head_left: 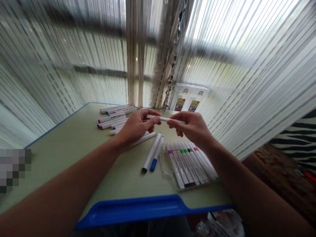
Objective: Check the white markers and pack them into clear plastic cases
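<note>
Both my hands hold one white marker (163,118) level above the green table (74,148). My left hand (137,126) pinches its left end, my right hand (194,126) pinches its right end. Below my right hand lies a clear plastic tray (165,164) with several white markers side by side, their caps in different colours. Two loose markers (153,153), one black-tipped and one blue-tipped, lie just left of the tray. More white markers (112,118) lie scattered behind my left hand.
The table has a blue rim (138,209) with a moulded lip at its near edge. Sheer striped curtains (247,65) hang close behind and to the right. A white box with coloured labels (189,98) stands at the back. A zebra-patterned fabric (296,138) is at the right.
</note>
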Motion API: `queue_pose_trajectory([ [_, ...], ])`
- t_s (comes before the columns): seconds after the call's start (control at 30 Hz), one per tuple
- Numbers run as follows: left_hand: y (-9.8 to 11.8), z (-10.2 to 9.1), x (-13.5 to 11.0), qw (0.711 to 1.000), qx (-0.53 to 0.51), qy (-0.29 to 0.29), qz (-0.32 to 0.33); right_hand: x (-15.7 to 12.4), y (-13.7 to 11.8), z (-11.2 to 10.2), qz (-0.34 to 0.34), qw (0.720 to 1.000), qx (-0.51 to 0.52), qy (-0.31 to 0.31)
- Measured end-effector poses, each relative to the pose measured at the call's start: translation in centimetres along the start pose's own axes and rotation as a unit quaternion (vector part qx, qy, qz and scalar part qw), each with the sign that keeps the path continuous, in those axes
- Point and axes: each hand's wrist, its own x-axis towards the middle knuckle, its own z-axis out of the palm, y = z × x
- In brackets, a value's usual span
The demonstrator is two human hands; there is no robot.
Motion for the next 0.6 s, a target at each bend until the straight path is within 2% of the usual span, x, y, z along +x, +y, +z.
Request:
queue_pose_trajectory([
  [0.2, -0.11, -0.16, 0.18, 0.999, -0.043, 0.023, -0.011, -0.02, -0.18, -0.21, -0.001, 1.0, 0.015, -0.004],
  [0.6, 0.11, -0.66, 0.53, 0.987, -0.137, 0.067, -0.053, 0.21, -0.87, -0.62, 0.08, 0.985, 0.154, 0.003],
])
